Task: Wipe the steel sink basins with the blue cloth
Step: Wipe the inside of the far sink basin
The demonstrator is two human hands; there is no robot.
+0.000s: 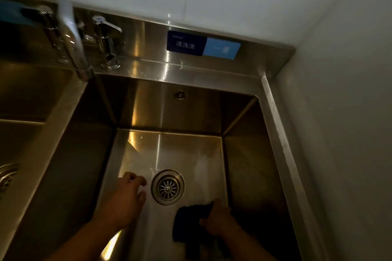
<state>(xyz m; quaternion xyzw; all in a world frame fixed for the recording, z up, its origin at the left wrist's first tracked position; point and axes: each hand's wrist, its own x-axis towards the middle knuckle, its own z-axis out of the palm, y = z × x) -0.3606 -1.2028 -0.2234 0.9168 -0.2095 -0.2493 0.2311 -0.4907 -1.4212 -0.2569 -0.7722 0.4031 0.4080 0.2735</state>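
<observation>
Both of my arms reach down into the right steel basin [169, 112]. My right hand [218, 221] presses the dark blue cloth [188, 221] flat on the basin floor, near the right wall and just below the round drain strainer [167, 187]. My left hand [125, 201] rests on the floor to the left of the drain, fingers spread and holding nothing. The lower end of the cloth runs out under my right forearm. A second basin [27, 95] lies to the left, partly out of frame.
A steel divider [53, 133] separates the two basins. Taps [106, 46] and a curved spout [72, 34] stand on the back ledge at the upper left. A blue label [203, 45] sits on the backsplash. A white wall closes in on the right.
</observation>
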